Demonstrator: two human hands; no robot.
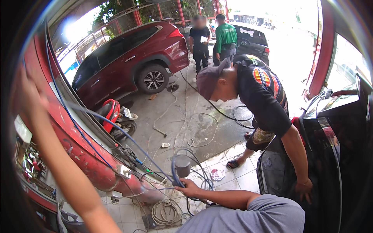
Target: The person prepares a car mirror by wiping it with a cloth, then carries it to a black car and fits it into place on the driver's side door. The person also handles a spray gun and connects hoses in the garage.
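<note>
My right hand [189,188] is closed around a looped blue-grey hose [136,146] at the lower middle. One length of it stretches up and left toward my left forearm. Just beyond that hand is a grey cylindrical thing [182,169]; its kind and whether I hold it are unclear. My left hand [33,95] is raised at the far left beside the red column [83,136]. Motion smears its fingers, so their grip does not show.
A person in black [260,89] bends at right, one hand on a black car part [326,155]. Coiled cable [166,213] and a crumpled cloth [217,174] lie on the tiles. Beyond are a red motorcycle [116,116], a dark red car [132,62], loose hoses and two standing people.
</note>
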